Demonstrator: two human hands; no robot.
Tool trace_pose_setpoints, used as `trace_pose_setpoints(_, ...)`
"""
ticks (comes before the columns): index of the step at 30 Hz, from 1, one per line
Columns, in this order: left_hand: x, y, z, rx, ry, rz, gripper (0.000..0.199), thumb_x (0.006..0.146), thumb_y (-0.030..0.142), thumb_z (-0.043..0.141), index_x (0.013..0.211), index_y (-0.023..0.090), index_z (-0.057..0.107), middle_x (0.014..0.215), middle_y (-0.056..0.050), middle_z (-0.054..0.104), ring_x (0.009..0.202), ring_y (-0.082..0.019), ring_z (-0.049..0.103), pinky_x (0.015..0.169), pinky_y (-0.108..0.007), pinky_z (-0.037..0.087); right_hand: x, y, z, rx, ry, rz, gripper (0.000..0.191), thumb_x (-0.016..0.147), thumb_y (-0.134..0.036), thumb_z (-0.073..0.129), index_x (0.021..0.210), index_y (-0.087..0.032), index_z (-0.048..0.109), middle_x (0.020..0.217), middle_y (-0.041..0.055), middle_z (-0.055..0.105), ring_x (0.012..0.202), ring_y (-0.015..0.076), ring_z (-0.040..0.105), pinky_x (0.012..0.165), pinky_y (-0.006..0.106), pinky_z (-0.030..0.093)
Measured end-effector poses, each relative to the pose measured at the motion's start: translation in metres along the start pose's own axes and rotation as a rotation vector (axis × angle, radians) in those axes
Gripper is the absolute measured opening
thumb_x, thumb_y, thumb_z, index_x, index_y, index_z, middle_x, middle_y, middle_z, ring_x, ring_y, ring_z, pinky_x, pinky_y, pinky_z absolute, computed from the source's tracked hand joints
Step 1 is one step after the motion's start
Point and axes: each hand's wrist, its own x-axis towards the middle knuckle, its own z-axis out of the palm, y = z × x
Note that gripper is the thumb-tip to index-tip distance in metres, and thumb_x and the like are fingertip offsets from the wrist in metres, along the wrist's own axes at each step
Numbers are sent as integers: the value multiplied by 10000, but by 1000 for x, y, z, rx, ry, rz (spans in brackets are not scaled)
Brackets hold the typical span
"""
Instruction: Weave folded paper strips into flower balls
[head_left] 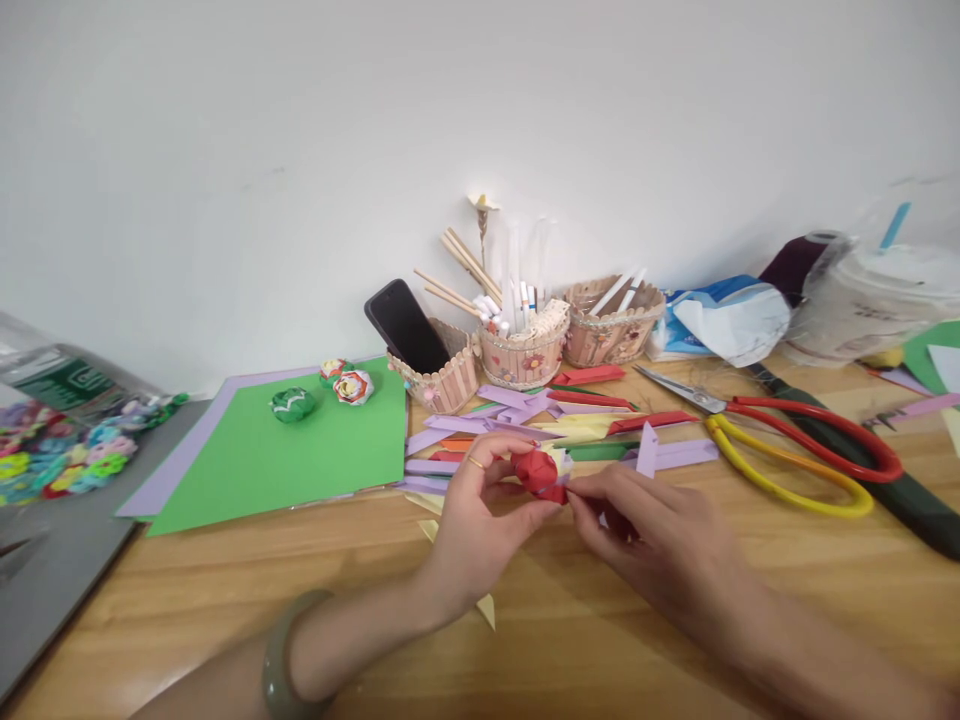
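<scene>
A red folded-paper ball (535,469) is held up over the front of the wooden table. My left hand (480,515) grips it from the left, thumb below and fingers above. At the ball's lower right edge, my right hand (645,515) pinches its red paper end between thumb and forefinger. Behind both hands lie folded paper strips (592,425) in purple, red, yellow and green. Under my left wrist lies a pale yellow strip (486,608). A green paper ball (292,404) and a multicoloured paper ball (352,386) rest on green sheets of paper (300,460) to the left.
Scissors (787,425) with red and yellow handles lie at the right over a dark green tool handle (900,500). Along the wall stand a phone (409,325) in a wooden basket (439,385), a pen basket (525,358), a tissue pack (724,315) and a lidded cup (870,310).
</scene>
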Motion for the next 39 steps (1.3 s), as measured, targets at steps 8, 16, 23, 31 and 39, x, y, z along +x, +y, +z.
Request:
trace_pose_setpoints(8, 0, -2, 0, -78, 23, 4, 375, 675, 202, 710, 971, 222, 480, 1019, -22, 544, 894, -139, 552, 791, -296, 453, 11, -6, -13, 516, -110, 247, 179, 849, -233, 463, 800, -188, 629, 617, 13, 614, 486, 95, 518, 439, 197, 411)
trace_pose_setpoints(16, -1, -3, -1, -69, 29, 50, 389, 656, 198, 726, 970, 229, 499, 1077, -25, 526, 897, -135, 553, 780, -283, 462, 15, -4, -8, 953, -243, 574, 191, 784, -347, 572, 694, -179, 585, 537, -36, 489, 467, 79, 424, 411, 184, 345)
trace_pose_setpoints(23, -1, -4, -1, -143, -16, 59, 380, 671, 187, 717, 982, 236, 503, 1083, -23, 518, 895, -129, 556, 789, -282, 476, 14, -7, -13, 840, -184, 499, 196, 814, -344, 540, 721, -181, 595, 558, -29, 510, 448, 77, 429, 394, 189, 337)
trace_pose_setpoints(31, 0, -4, -3, -286, -70, 90, 379, 684, 131, 705, 984, 276, 525, 1088, 12, 504, 893, -97, 556, 761, -224, 497, 11, 0, -16, 649, 10, 362, 118, 840, -276, 537, 768, -199, 591, 569, -34, 537, 452, 73, 450, 406, 187, 352)
trace_pose_setpoints(39, 1, -5, -4, -327, -120, 83, 446, 667, 120, 716, 1036, 297, 539, 1068, 12, 506, 878, -91, 541, 747, -205, 502, 14, -1, -17, 489, -25, 236, 99, 825, -188, 523, 774, -190, 608, 610, -5, 609, 503, 98, 515, 431, 204, 373)
